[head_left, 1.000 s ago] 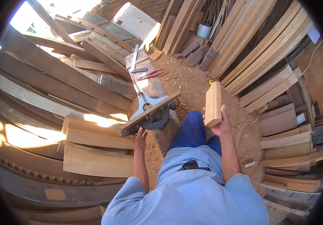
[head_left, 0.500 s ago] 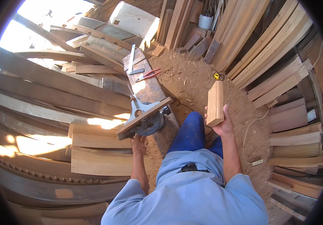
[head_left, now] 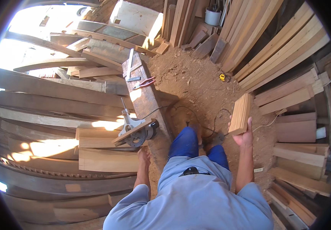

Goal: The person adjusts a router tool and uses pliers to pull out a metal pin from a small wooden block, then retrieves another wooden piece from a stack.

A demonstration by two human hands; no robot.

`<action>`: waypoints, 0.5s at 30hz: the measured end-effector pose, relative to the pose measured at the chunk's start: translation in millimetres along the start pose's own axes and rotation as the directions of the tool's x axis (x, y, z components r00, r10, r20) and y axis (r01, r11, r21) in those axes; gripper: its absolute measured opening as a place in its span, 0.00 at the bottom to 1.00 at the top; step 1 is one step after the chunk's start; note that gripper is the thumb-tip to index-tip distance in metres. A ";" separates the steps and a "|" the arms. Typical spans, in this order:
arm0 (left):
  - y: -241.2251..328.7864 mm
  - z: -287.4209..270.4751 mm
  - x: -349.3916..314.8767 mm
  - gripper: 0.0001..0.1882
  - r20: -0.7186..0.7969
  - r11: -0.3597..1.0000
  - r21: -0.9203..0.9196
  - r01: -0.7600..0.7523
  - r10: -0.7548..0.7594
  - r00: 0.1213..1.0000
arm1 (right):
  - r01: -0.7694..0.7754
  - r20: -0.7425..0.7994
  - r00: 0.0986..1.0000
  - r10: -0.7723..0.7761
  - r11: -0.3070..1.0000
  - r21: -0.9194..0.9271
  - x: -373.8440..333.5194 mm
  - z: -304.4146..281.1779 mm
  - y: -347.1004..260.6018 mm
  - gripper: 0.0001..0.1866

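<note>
My right hand point(head_left: 244, 135) is closed round the lower end of a wooden block point(head_left: 240, 114), held upright and tilted to the right above the floor. My left hand point(head_left: 144, 155) has its fingers curled, with nothing showing in them. It sits just below a corded power tool point(head_left: 136, 137) with a grey frame, a dark round part and a wooden strip across it, apart from the tool. That tool rests at the near end of a narrow wooden bench point(head_left: 149, 100). Farther up the bench lie red-handled pliers point(head_left: 144, 83) and a try square point(head_left: 129, 66).
Stacked boards point(head_left: 108, 159) fill the left side. Planks point(head_left: 278, 53) lean at the far right, near a white bucket point(head_left: 212, 17). A yellow tape measure point(head_left: 222, 77) lies on the sawdust-covered floor point(head_left: 184, 76). A black cord point(head_left: 196, 119) runs from the bench across it.
My left hand has come away from the power tool and drawn slightly down. My right hand has carried the wooden block right and a little lower, with more tilt. The whole view has shifted slightly.
</note>
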State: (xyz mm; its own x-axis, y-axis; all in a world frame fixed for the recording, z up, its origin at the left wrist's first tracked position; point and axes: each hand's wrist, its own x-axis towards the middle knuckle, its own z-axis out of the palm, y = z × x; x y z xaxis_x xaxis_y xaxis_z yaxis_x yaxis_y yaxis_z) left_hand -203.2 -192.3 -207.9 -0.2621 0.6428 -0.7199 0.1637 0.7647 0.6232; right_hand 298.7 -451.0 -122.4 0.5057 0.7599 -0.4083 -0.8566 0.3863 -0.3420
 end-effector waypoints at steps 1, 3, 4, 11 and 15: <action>-11.5 -0.5 3.2 0.12 0.041 0.998 0.062 0.016 -0.019 0.999 | -0.019 -0.006 1.000 0.019 1.000 -0.008 -0.7 -2.1 -9.0 0.41; -40.4 9.1 -2.6 0.12 0.186 0.989 0.136 0.059 -0.084 0.979 | -0.057 -0.025 0.998 0.057 0.998 -0.027 4.0 -10.2 -22.6 0.42; -47.1 17.2 -5.4 0.12 0.250 0.983 0.169 0.071 -0.113 0.962 | -0.053 -0.123 0.991 0.047 0.997 -0.050 9.6 -4.9 -25.1 0.42; -34.8 154.0 -69.1 0.14 0.484 0.956 0.277 -0.096 -0.052 0.873 | -0.296 -0.051 0.955 0.293 0.930 -0.215 98.3 34.2 -20.9 0.38; -28.6 203.8 -76.5 0.13 0.593 0.924 0.231 -0.306 0.116 0.797 | -0.444 -0.076 0.893 0.444 0.842 -0.307 149.0 79.8 -3.0 0.38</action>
State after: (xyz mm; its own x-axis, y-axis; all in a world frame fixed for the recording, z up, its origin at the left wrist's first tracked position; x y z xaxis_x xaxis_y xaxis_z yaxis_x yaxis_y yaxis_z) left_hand 6.0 -254.1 -232.9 0.3739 0.6277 -0.6828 0.4505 0.5206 0.7253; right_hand 368.4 -297.2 -114.6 0.0794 0.8105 -0.5803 -0.9142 -0.1729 -0.3666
